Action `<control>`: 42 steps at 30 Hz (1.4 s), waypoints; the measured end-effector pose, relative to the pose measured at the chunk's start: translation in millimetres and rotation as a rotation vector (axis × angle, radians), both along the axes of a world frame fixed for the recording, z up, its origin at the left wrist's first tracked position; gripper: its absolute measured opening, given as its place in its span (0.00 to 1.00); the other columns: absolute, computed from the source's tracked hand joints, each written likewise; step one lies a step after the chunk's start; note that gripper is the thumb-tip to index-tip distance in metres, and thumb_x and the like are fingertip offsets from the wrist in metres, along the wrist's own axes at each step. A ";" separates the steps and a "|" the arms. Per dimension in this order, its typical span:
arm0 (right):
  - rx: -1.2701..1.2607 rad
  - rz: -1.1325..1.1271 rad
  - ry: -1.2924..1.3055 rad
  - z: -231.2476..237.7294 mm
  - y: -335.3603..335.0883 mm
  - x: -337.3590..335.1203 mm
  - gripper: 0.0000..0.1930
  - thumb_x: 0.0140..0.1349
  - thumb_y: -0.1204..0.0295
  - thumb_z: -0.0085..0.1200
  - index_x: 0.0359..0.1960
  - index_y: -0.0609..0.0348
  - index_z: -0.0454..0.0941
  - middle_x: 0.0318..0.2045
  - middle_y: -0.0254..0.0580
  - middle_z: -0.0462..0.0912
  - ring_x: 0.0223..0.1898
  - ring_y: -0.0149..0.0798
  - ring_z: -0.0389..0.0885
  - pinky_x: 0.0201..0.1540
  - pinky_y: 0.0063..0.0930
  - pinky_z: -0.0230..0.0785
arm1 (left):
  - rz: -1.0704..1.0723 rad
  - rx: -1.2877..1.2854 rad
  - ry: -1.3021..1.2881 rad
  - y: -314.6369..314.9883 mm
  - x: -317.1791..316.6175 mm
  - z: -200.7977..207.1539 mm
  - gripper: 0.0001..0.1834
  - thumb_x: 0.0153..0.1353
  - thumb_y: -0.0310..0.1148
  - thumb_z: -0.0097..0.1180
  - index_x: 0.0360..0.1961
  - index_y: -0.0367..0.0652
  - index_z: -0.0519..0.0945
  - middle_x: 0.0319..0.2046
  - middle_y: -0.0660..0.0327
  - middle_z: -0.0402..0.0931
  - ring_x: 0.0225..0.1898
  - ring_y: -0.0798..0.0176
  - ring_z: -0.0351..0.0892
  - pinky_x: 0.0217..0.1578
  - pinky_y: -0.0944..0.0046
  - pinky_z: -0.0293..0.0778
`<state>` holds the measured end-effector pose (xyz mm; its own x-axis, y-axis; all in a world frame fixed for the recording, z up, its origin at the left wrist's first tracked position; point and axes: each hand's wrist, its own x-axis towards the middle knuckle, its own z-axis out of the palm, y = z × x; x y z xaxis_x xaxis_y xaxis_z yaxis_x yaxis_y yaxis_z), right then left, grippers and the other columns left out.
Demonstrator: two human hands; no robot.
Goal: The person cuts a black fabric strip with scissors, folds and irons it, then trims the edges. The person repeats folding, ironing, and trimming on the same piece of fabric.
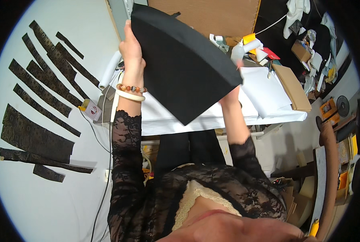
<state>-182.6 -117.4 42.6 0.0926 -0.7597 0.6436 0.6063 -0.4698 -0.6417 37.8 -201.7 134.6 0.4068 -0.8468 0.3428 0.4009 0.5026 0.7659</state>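
Note:
A folded piece of black fabric (180, 68) is held up in front of me over the white table. It hangs with a pointed corner downward, and a fold or band runs along its upper right edge. My left hand (131, 46) grips its upper left edge, the thumb pointing up and the other fingers hidden behind the fabric. My right hand (231, 96) holds the right corner; its fingers are partly covered by the fabric and somewhat blurred. A beaded bracelet (130, 88) and a pale bangle (130, 96) circle my left wrist.
White paper sheets (264, 90) and a brown cardboard piece (293, 86) lie at the table's right. Behind them stand a translucent bottle (237, 52) and clutter. Dark patterned fabric strips (41, 86) hang on the left wall. A small box (90, 109) and cables are beside the table's left end.

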 end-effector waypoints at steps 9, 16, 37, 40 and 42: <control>0.297 -0.078 0.153 -100.4 38.3 20.4 0.15 0.66 0.79 0.58 0.54 0.68 0.76 0.42 0.38 0.85 0.44 0.28 0.83 0.46 0.22 0.76 | 0.564 0.478 -0.900 -5.5 31.1 -27.1 0.39 0.57 0.68 0.56 0.17 0.35 0.81 0.16 0.54 0.77 0.25 0.50 0.78 0.31 0.55 0.71; 0.185 0.442 0.377 -94.6 -26.0 -16.1 0.26 0.58 0.75 0.66 0.58 0.65 0.75 0.43 0.41 0.87 0.40 0.35 0.86 0.48 0.31 0.77 | 0.181 0.390 -0.966 17.7 88.2 -67.6 0.29 0.54 0.57 0.68 0.35 0.35 0.87 0.26 0.56 0.85 0.30 0.61 0.86 0.36 0.64 0.78; -0.355 -0.578 1.081 29.6 -366.0 143.7 0.24 0.58 0.53 0.65 0.36 0.64 0.73 0.27 0.56 0.81 0.29 0.53 0.81 0.34 0.42 0.73 | 0.111 0.946 -0.995 -15.5 138.7 -174.1 0.38 0.46 0.68 0.67 0.24 0.35 0.86 0.20 0.56 0.83 0.23 0.59 0.84 0.30 0.62 0.77; -0.234 -0.449 1.083 92.9 -290.8 91.5 0.12 0.67 0.68 0.59 0.40 0.64 0.73 0.25 0.35 0.78 0.28 0.25 0.76 0.29 0.21 0.70 | 0.063 0.951 -0.977 -4.4 127.2 -181.0 0.38 0.46 0.69 0.66 0.24 0.36 0.86 0.20 0.57 0.83 0.24 0.60 0.84 0.31 0.63 0.77; -0.220 -0.322 1.145 114.4 -237.7 61.3 0.12 0.68 0.68 0.59 0.41 0.65 0.74 0.30 0.30 0.77 0.28 0.21 0.74 0.27 0.18 0.67 | 0.034 0.896 -0.929 4.0 114.7 -186.1 0.38 0.46 0.69 0.66 0.23 0.36 0.86 0.20 0.56 0.83 0.24 0.58 0.84 0.31 0.62 0.77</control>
<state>-121.2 -355.0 156.9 0.5200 -0.7372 0.4314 -0.4257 -0.6616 -0.6173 152.6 -197.6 -51.5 0.3491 -0.9212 -0.1717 -0.4635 -0.3290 0.8228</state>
